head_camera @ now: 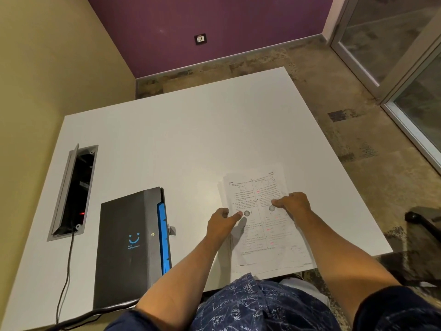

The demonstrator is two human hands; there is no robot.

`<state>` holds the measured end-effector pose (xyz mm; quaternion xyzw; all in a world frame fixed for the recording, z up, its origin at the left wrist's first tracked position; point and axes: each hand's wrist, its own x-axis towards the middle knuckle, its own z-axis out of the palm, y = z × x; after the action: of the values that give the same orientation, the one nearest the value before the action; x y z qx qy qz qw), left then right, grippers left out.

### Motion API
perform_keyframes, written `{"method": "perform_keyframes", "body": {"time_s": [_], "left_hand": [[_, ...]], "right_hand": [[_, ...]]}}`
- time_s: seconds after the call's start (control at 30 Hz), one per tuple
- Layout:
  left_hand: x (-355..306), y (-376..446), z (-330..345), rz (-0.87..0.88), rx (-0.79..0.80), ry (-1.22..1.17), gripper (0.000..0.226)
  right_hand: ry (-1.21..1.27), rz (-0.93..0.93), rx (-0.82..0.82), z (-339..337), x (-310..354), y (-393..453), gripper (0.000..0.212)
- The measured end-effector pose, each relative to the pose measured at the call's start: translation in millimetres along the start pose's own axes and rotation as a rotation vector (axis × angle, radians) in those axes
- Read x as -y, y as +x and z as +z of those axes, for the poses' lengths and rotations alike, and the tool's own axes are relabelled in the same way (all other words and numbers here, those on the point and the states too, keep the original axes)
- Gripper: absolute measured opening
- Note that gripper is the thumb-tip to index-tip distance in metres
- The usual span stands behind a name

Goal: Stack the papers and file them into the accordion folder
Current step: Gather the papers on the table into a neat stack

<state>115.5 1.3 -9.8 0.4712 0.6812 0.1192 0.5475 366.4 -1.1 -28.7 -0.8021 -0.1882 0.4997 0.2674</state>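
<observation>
White papers are lying in a loose stack at the near right edge of the table. Both hands are resting on them: the left hand loosely curled at their left edge, the right hand with fingers bent, pressing the top sheet. Left of them, the black accordion folder is lying flat, apart, blue pockets showing. Farther left, a cable box is sitting open.

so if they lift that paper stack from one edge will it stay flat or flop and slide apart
The papers look thin and loose, so the stack would probably droop. Sheet edges already fan out unevenly at the top left, so sheets may slip apart. Gripping with both the left hand and right hand should likely steady it.
</observation>
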Motion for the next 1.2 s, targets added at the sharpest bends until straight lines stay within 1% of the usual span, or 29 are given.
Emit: {"method": "perform_keyframes", "body": {"time_s": [0.07, 0.13, 0.23, 0.27, 0.3, 0.33, 0.37, 0.4, 0.43, 0.5, 0.57, 0.6, 0.67, 0.7, 0.8, 0.83, 0.9, 0.97, 1.03, 1.1, 1.2], "left_hand": [[-0.1, -0.1, 0.4, -0.005, 0.000, 0.020, 0.073], [0.3, 0.3, -0.5, -0.009, -0.002, 0.021, 0.071], [0.9, 1.0, -2.6, -0.012, -0.002, 0.015, 0.069], [1.9, 1.4, -3.0, -0.010, -0.001, 0.011, 0.069], [3.0, 2.5, -3.1, -0.009, 0.002, 0.004, 0.069], [4.1, 3.5, -3.2, -0.010, 0.005, -0.005, 0.069], [5.3, 4.7, -3.5, -0.011, 0.006, -0.014, 0.068], [5.8, 5.0, -4.1, -0.014, 0.009, -0.029, 0.068], [6.8, 5.5, -4.4, -0.019, 0.013, -0.054, 0.068], [8.1, 6.6, -5.9, -0.036, 0.030, -0.119, 0.067], [10.2, 10.5, -9.5, -0.060, 0.061, -0.160, 0.064], [11.0, 13.2, -13.3, -0.076, 0.090, -0.190, 0.059], [7.6, 17.8, -26.0, -0.084, 0.161, -0.249, 0.039], [4.5, 20.4, -33.1, -0.067, 0.175, -0.267, 0.039], [-12.8, 28.8, -55.9, 0.020, 0.129, -0.292, 0.073], [-21.1, 29.0, -63.3, 0.068, 0.151, -0.326, 0.076], [-38.3, 28.3, -75.5, 0.170, 0.261, -0.381, 0.074], [-59.2, 22.3, -85.2, 0.243, 0.310, -0.383, 0.074], [-76.8, 18.2, -91.1, 0.326, 0.310, -0.378, 0.072], [-89.3, 13.8, -95.0, 0.403, 0.304, -0.364, 0.071], [-97.0, 7.1, -98.9, 0.437, 0.285, -0.340, 0.068]], "right_hand": [[0.074, 0.044, 0.057, -1.9, -0.3, 0.3, 0.028], [0.080, 0.061, 0.085, -4.2, -2.4, 0.6, 0.027], [0.081, -0.008, 0.062, -7.9, -6.9, 1.2, 0.023], [0.126, -0.045, 0.077, -8.8, -8.7, 1.0, 0.027], [0.170, -0.076, 0.113, -9.5, -11.6, 1.8, 0.035], [0.216, -0.097, 0.170, -9.7, -13.6, 0.9, 0.036], [0.241, -0.107, 0.235, -10.1, -13.2, -3.0, 0.027], [0.252, -0.122, 0.305, -9.7, -12.9, -6.0, 0.012], [0.247, -0.145, 0.359, -8.7, -13.5, -7.3, 0.009], [0.208, -0.149, 0.399, -4.0, -16.1, -5.1, 0.025], [0.191, -0.173, 0.374, -0.6, -15.3, -4.8, 0.030], [0.198, -0.187, 0.369, 0.3, -13.2, -4.6, 0.032], [0.218, -0.217, 0.385, 0.2, -5.8, -5.9, 0.035], [0.231, -0.241, 0.403, -0.5, -1.7, -6.7, 0.038], [0.282, -0.325, 0.471, -4.5, 14.4, -12.6, 0.048], [0.306, -0.358, 0.491, -5.9, 19.9, -14.2, 0.050], [0.349, -0.418, 0.504, -7.9, 33.9, -19.9, 0.054], [0.382, -0.479, 0.471, -9.3, 51.0, -27.2, 0.061], [0.398, -0.525, 0.435, -11.4, 68.7, -35.1, 0.063], [0.394, -0.564, 0.437, -13.6, 82.7, -42.2, 0.058], [0.351, -0.639, 0.436, -17.3, 94.1, -49.8, 0.051]]}}
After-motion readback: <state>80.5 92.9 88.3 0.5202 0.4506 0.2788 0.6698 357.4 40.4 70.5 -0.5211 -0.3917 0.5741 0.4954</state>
